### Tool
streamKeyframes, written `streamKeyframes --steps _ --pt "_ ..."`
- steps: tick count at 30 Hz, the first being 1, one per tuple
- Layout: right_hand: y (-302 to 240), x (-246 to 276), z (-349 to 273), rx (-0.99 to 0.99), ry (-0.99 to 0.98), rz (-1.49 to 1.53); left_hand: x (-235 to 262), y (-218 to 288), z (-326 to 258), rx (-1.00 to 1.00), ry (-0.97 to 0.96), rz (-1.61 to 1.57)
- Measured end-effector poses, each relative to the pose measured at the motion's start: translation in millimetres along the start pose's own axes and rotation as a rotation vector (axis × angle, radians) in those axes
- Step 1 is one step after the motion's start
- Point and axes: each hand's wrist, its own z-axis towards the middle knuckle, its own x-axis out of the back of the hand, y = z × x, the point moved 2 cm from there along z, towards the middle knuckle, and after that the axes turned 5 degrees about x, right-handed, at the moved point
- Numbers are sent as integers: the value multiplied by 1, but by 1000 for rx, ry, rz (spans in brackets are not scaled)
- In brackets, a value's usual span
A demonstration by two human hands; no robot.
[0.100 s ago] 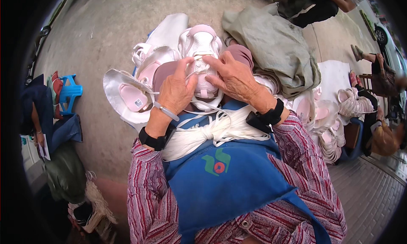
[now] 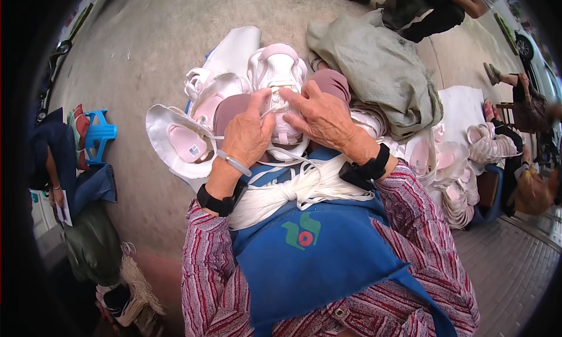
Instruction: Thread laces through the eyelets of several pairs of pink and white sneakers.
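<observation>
1. Several pale shoe uppers point(image 2: 181, 139) lie just left of the left hand's fingers, opened flat with pink insoles showing; one more white piece point(image 2: 234, 50) lies beyond them, above the fingertips
2. One grey-green cloth sack point(image 2: 380, 73) is heaped to the right of the right hand's fingers, near them but apart; it hides part of the ground and of the pile behind it
3. More white and pink shoes point(image 2: 451, 161) are stacked far right of the right wrist, on a white sheet point(image 2: 462, 105)
4. A thick bundle of white laces point(image 2: 293, 190) lies below both hands, across a blue apron point(image 2: 316, 261), just behind the wrists
5. The shoe point(image 2: 280, 73) under the fingers is white with pink trim on the toe and tongue, toe pointing away from the person; it rests on the lap, between the two hands, and its lower half is covered by them
6. The left hand point(image 2: 246, 135) is bent, thumb and fingers closed on a thin white lace at the left side of the shoe's lacing
7. The right hand point(image 2: 325, 117) lies over the shoe with fingers only half curled, fingertips pressing on the lacing; whether it pinches the lace I cannot tell
8. On the apron, below the laces, sits a small emblem point(image 2: 301, 234), green shapes with a red round mark
9. A blue plastic stool point(image 2: 99, 132) stands far left of the left hand
</observation>
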Motion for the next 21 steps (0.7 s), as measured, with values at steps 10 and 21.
streamKeyframes --steps 10,21 --pt "5 3 -10 -13 75 129 -2 -7 -2 -19 37 -76" --pt "2 3 18 2 234 -44 -1 -9 5 -122 36 -149"
